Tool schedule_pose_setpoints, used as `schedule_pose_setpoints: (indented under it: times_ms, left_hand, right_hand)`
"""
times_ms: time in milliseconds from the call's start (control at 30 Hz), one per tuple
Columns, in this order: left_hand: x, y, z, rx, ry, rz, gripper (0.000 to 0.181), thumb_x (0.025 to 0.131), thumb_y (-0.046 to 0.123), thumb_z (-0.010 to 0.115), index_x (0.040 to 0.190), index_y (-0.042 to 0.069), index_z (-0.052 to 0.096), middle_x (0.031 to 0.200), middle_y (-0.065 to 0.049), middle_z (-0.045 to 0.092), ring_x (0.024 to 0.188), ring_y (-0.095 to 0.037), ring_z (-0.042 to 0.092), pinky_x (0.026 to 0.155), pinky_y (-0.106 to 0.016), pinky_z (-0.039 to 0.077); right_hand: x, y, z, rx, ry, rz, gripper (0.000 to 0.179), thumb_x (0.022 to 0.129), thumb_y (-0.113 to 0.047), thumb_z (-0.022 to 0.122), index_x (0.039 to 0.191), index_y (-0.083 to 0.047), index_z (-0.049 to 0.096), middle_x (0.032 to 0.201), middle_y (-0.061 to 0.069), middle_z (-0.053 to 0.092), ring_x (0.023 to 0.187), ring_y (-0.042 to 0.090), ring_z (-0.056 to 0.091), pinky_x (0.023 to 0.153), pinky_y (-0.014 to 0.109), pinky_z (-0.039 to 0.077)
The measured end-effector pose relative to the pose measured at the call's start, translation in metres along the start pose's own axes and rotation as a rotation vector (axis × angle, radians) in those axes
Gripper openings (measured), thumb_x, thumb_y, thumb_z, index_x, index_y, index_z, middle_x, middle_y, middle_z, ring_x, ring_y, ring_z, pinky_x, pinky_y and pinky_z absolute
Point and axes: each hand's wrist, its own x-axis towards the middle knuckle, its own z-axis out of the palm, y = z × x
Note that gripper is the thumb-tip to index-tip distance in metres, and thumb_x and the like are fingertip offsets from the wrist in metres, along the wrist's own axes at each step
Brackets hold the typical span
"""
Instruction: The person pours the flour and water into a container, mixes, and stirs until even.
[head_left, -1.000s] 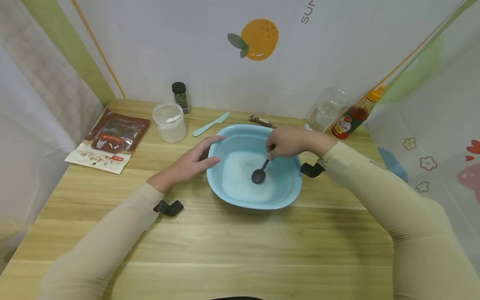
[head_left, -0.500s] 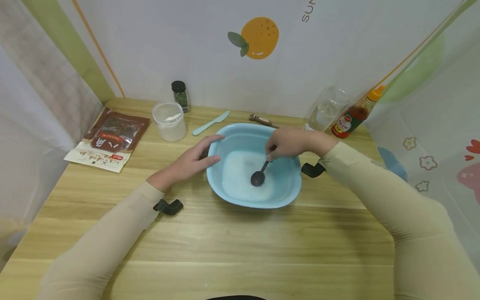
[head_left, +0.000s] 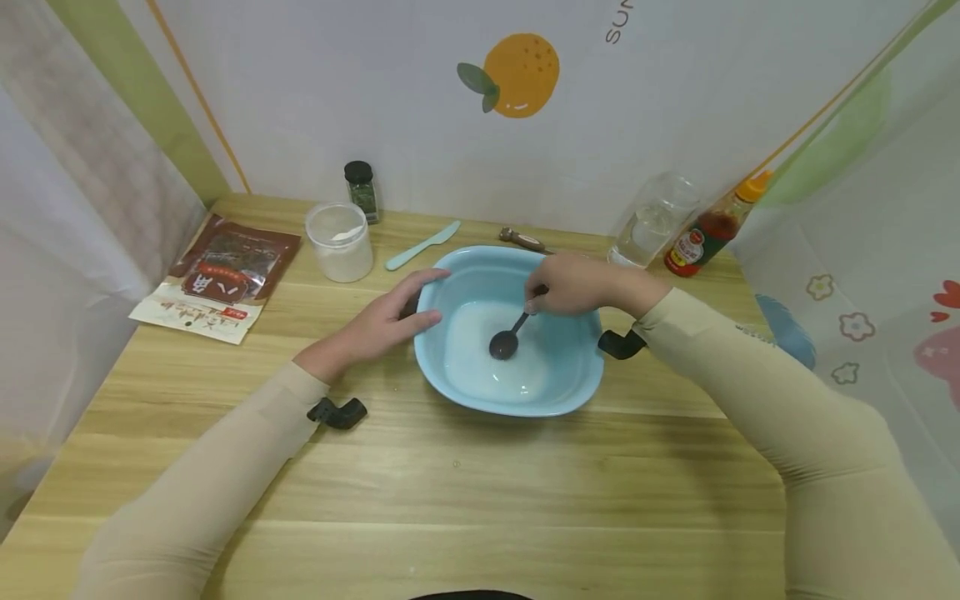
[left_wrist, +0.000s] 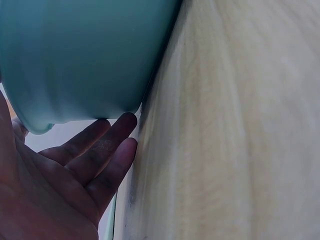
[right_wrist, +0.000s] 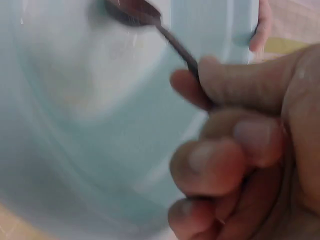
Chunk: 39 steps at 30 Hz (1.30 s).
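Note:
A light blue plastic basin point(head_left: 517, 408) stands on the wooden table, with a whitish liquid point(head_left: 480, 367) in its bottom. My left hand point(head_left: 375, 327) holds the basin's left side, thumb and forefinger over the rim. In the left wrist view, its other fingers point(left_wrist: 107, 155) lie outside, by the wall. Over the basin's right side, my right hand point(head_left: 573, 284) pinches the handle of a dark brown spoon point(head_left: 504, 344). The spoon slants downward, its bowl at the liquid. The right wrist view shows the remaining fingers point(right_wrist: 210, 167) curled, with part of the handle hidden.
Left of the basin lie a brown food packet point(head_left: 232, 267), a tub of white powder point(head_left: 341, 250) and a green-flaked jar point(head_left: 362, 196). Behind it are a pale green knife point(head_left: 422, 246) and a brown handle point(head_left: 525, 240). A glass point(head_left: 647, 229) and sauce bottle point(head_left: 708, 237) stand back right.
My right hand has shifted slightly left, carrying the spoon; its bowl sits farther left and back in the basin. My left hand stays at the rim.

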Motion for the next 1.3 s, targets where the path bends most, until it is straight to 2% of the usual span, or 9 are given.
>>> schedule_pose_setpoints:
  times_ms: [100,267,533,767,867,1000,1133,1200,1300]
  left_hand:
    - [0.0,0.0,0.0,-0.006,-0.005,-0.001,0.063,0.114,0.02,0.062,0.172,0.013,0.036,0.17,-0.015,0.043,0.143,-0.038,0.059,0.108,-0.049,0.061]
    - [-0.002,0.0,-0.001,-0.002,0.0,-0.001,0.063,0.114,0.018,0.061,0.172,0.012,0.036,0.171,-0.016,0.043,0.143,-0.038,0.059,0.108,-0.05,0.061]
    - [-0.001,-0.002,0.0,0.002,-0.003,0.002,0.064,0.114,0.019,0.062,0.172,0.011,0.036,0.171,-0.016,0.042,0.144,-0.039,0.058,0.11,-0.053,0.059]
    - [-0.002,-0.001,0.001,0.003,0.0,-0.001,0.064,0.114,0.023,0.062,0.172,0.013,0.036,0.171,-0.015,0.042,0.144,-0.038,0.058,0.109,-0.052,0.06]
    - [-0.004,-0.001,0.001,0.009,0.002,-0.001,0.065,0.114,0.024,0.062,0.172,0.013,0.036,0.172,-0.015,0.041,0.145,-0.038,0.058,0.11,-0.052,0.059]
    - [-0.004,-0.002,0.001,-0.013,-0.005,0.005,0.064,0.114,0.022,0.061,0.172,0.013,0.035,0.171,-0.016,0.042,0.144,-0.038,0.059,0.108,-0.05,0.061]
    - [-0.001,-0.002,0.001,-0.019,-0.013,0.005,0.063,0.115,0.022,0.061,0.172,0.015,0.035,0.169,-0.016,0.045,0.141,-0.038,0.061,0.107,-0.05,0.061]
    - [0.0,-0.002,0.0,0.001,-0.008,0.004,0.063,0.115,0.024,0.062,0.172,0.016,0.036,0.17,-0.014,0.044,0.141,-0.037,0.06,0.108,-0.052,0.06]
    - [0.001,-0.002,0.0,0.015,-0.003,0.003,0.063,0.114,0.025,0.062,0.172,0.016,0.037,0.171,-0.013,0.043,0.142,-0.036,0.059,0.109,-0.053,0.059]
  right_hand:
    - [-0.001,0.001,0.0,-0.012,0.015,0.021,0.018,0.11,-0.019,0.07,0.101,-0.009,0.083,0.088,0.002,0.072,0.08,0.02,0.059,0.075,0.039,0.05]
    - [0.003,-0.003,0.002,0.001,-0.04,-0.021,0.019,0.11,-0.024,0.071,0.1,-0.013,0.083,0.089,-0.001,0.073,0.082,0.019,0.059,0.076,0.038,0.05]
    - [0.005,0.001,-0.001,-0.046,0.044,0.03,0.02,0.111,-0.02,0.068,0.106,-0.008,0.084,0.087,0.002,0.072,0.076,0.021,0.057,0.072,0.039,0.048]
    - [0.014,-0.005,-0.001,0.007,0.136,0.133,0.027,0.113,-0.023,0.064,0.111,-0.004,0.083,0.093,0.007,0.073,0.078,0.022,0.06,0.071,0.038,0.05]
    - [0.021,-0.016,0.004,-0.019,0.163,0.101,0.027,0.113,-0.027,0.066,0.115,-0.007,0.084,0.1,0.005,0.077,0.083,0.023,0.063,0.075,0.04,0.053]
    - [0.023,-0.029,0.01,-0.002,0.117,-0.032,0.022,0.113,-0.025,0.068,0.114,-0.01,0.084,0.104,0.005,0.08,0.088,0.02,0.066,0.081,0.042,0.056]
    - [0.018,-0.028,0.013,0.027,0.005,-0.152,0.016,0.111,-0.021,0.072,0.108,-0.011,0.084,0.1,0.003,0.08,0.087,0.016,0.065,0.083,0.04,0.056]
    - [0.013,-0.024,0.012,0.023,-0.051,-0.167,0.015,0.11,-0.02,0.073,0.104,-0.012,0.085,0.096,0.001,0.079,0.085,0.015,0.064,0.082,0.039,0.056]
    - [0.004,-0.017,0.005,-0.006,-0.109,-0.119,0.017,0.109,-0.02,0.073,0.099,-0.013,0.084,0.092,0.0,0.077,0.08,0.015,0.062,0.076,0.037,0.054]
